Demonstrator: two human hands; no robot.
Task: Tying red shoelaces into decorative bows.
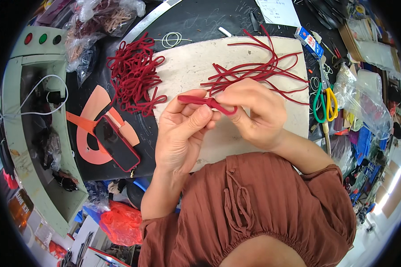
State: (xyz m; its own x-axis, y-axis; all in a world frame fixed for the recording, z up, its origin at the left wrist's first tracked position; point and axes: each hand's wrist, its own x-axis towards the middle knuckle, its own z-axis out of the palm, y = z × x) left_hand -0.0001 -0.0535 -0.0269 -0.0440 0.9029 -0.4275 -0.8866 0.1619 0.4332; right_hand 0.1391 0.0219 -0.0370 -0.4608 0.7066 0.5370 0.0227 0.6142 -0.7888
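Note:
A dark red cord bow (210,103) is pinched between my two hands above the pale board. My left hand (182,129) holds its left loop and middle, thumb pressed on the front. On its right side, the fingers of my right hand (259,113) grip the cord, and a small loop curls below them. Loose red cords (258,69) lie spread on the board just beyond my right hand. To the left rests a heap of red cord bows or loops (136,73), tangled together. Part of the held cord is hidden behind my fingers.
The pale board (182,66) lies on a black table (194,22). On the left are a phone (116,142), orange pieces (85,142) and a grey-green machine cabinet (33,46). On the right are scissors (329,104) and a blue box (309,42).

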